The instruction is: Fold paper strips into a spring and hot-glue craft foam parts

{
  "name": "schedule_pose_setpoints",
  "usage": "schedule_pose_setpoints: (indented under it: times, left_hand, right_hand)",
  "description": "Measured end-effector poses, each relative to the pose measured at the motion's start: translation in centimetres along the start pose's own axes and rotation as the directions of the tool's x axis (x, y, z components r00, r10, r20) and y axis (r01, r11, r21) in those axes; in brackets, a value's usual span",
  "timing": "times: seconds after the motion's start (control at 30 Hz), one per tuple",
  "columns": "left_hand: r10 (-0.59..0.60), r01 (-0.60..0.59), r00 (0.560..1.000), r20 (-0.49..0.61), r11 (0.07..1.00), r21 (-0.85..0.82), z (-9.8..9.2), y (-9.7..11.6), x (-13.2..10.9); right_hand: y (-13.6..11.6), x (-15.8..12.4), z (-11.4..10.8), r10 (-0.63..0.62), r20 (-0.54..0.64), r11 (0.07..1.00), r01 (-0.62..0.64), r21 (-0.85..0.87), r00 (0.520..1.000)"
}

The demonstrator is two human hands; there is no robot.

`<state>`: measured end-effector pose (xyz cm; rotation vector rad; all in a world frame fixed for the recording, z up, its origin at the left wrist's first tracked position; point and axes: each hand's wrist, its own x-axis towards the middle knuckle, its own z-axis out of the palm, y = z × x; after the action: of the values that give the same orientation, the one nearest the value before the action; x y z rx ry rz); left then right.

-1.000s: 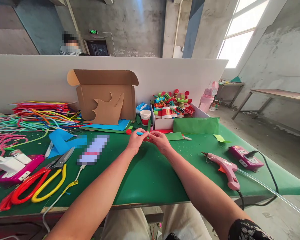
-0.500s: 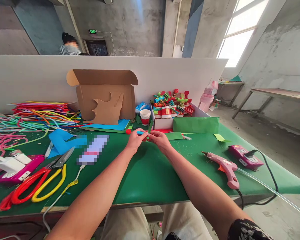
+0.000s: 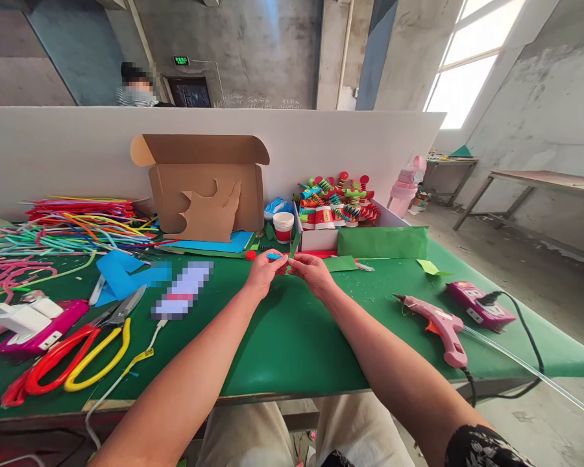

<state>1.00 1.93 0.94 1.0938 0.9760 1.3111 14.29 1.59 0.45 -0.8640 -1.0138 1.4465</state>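
Over the far middle of the green table, my left hand (image 3: pixel 264 272) and my right hand (image 3: pixel 312 271) meet with fingertips pinched close together. A small blue rolled piece (image 3: pixel 273 257) shows between the fingers of my left hand. From the fingertips of my right hand a narrow green paper strip (image 3: pixel 294 244) sticks upward. Its lower end is covered by the fingers, so whether it touches the blue piece I cannot tell. Just beyond the hands stand stacked red-and-white paper cups (image 3: pixel 283 227). A small red round piece (image 3: pixel 250 255) lies left of my left hand.
Behind my right hand is a white box (image 3: pixel 316 241) of colourful paper figures. Green paper (image 3: pixel 382 242) leans against it. A pink glue gun (image 3: pixel 438 324) and power strip (image 3: pixel 479 305) lie right; scissors (image 3: pixel 87 344), blue paper (image 3: pixel 119 275) and pipe cleaners (image 3: pixel 78 224) lie left.
Both hands stay in nearly the same place with the same pinch. Only tiny finger movement and a slight shift of the view show.
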Motion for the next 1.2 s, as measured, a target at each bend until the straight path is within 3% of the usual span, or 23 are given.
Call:
schedule_pose_setpoints:
  times: [0.5, 0.87, 1.2]
  left_hand:
    - [-0.015, 0.015, 1.000, -0.012, 1.000, 0.011, 0.08, 0.35, -0.05]
    - [-0.055, 0.052, 0.996, 0.069, 0.998, 0.035, -0.02, 0.15, 0.00]
    - [-0.014, 0.012, 1.000, 0.017, 0.994, 0.108, -0.25, -0.10, 0.24]
  right_hand:
    - [-0.19, -0.14, -0.09, -0.029, 0.016, 0.998, 0.030, -0.059, 0.999]
    - [-0.13, -0.07, -0.07, -0.066, 0.024, 0.995, 0.068, -0.067, 0.998]
    - [-0.35, -0.18, -0.03, -0.027, 0.026, 0.995, 0.030, -0.100, 0.999]
